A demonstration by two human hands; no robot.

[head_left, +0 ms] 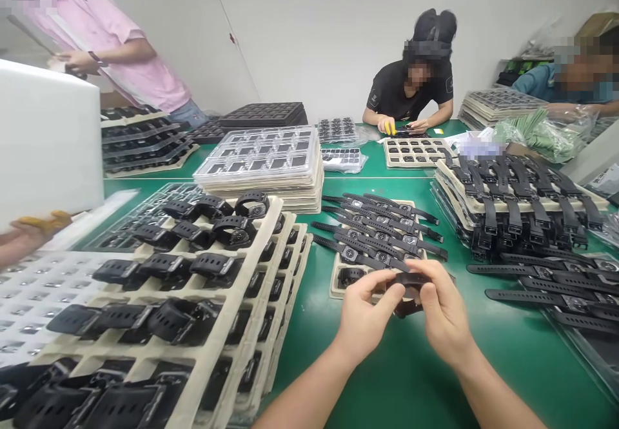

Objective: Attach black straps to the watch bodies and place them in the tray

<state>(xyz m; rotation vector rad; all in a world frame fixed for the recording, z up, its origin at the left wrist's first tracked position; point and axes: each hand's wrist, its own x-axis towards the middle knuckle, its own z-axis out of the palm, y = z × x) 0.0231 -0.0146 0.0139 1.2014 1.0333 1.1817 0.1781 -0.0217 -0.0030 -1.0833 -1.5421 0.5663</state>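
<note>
Between my two hands is a black watch (411, 280) with its strap bent into a loop. My left hand (365, 313) pinches the strap's left side with thumb and fingers, while my right hand (445, 313) grips its right side. Just beyond them, a beige tray (334, 280) bears several watches (382, 232) with straps laid out straight, their round-sensor backs facing up. One looped watch (351, 275) sits in the tray's near left compartment. My fingers partly cover the tray's near edge.
Stacked beige trays (227, 300) of looped watches rise at the left. More stacked trays (503, 204) and loose watches (570, 287) lie right. Lidded trays (261, 158) stand behind. Across the green table (338, 384) a person (411, 90) works; others are at both sides.
</note>
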